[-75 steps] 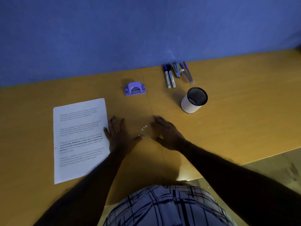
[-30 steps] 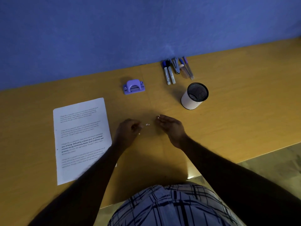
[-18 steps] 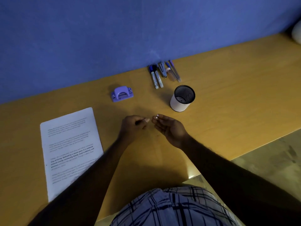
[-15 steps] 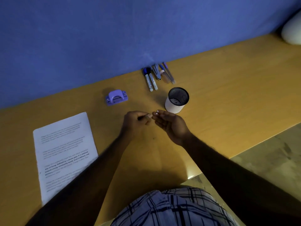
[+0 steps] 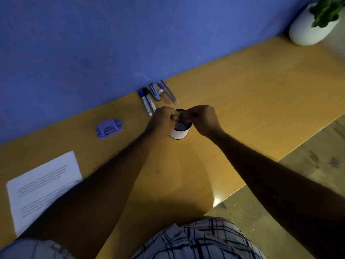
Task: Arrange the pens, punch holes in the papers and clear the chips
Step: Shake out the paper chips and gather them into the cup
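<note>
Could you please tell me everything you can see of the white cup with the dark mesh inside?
The white cylindrical cup with a dark mesh lining stands upright on the yellow wooden desk, near the row of pens. Its open mouth is partly covered by the left hand and right hand bunched above it. Contact is unclear.

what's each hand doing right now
left hand: fingers pinched over the cup, contents not visible
right hand: same, pinched over the cup

I see an office desk: a wooden desktop [image 5: 242,86] against a blue partition wall [image 5: 130,38], with markers and pens [image 5: 156,95], a hole punch [image 5: 109,128], printed paper [image 5: 41,186] and a potted plant [image 5: 313,21].
</note>
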`<state>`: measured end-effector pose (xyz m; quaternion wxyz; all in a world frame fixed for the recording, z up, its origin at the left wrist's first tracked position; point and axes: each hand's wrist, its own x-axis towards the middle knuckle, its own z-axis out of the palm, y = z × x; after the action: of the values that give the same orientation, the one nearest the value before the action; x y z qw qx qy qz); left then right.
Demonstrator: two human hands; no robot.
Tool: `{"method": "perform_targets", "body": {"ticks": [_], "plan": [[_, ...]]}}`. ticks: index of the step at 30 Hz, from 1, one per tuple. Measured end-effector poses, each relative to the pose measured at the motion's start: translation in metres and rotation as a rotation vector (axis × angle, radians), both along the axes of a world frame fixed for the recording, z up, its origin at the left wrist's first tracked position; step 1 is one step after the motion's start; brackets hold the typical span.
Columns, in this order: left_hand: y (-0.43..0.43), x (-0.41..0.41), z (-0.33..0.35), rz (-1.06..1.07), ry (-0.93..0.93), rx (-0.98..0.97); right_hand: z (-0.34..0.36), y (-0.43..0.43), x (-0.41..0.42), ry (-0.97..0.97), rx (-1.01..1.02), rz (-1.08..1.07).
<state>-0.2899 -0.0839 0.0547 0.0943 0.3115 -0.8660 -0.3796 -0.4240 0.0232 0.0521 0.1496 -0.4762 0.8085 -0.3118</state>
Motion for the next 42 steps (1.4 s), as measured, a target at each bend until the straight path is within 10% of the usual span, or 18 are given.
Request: {"method": "perform_targets", "body": {"ticks": [13, 26, 42], "plan": [[-0.012, -0.010, 0.004, -0.085, -0.099, -0.135, 0.014, -0.016, -0.020, -0.073, 0.109, 0.109], [-0.010, 0.004, 0.009, 0.127, 0.220, 0.758, 0.017, -0.006, -0.020, -0.604, 0.026, -0.101], [-0.006, 0.023, -0.003, 0.236, 0.189, 0.587, 0.006, -0.009, -0.003, -0.035, 0.056, 0.022]]}}
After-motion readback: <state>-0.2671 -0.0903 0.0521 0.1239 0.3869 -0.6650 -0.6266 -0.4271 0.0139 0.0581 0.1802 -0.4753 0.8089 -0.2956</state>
